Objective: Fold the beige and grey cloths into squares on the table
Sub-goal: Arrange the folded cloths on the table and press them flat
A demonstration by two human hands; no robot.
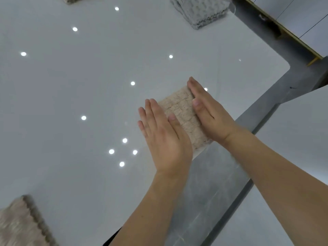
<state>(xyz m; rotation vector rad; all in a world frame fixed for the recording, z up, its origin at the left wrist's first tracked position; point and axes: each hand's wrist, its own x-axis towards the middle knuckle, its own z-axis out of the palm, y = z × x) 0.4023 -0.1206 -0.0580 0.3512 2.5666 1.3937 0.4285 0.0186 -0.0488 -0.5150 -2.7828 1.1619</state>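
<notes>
Beige cloth (181,114) folded, at table (71,86) edge | your left hand (163,137), right hand (207,112) flat, squaring its sides, gripping nothing | next: grey cloth (200,11)

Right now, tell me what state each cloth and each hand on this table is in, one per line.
beige cloth: folded small, lying near the table's edge, between both hands
left hand: flat, fingers straight, pressing the cloth's left side
right hand: flat, pressing its right side
grey cloth: folded, lying untouched
</notes>
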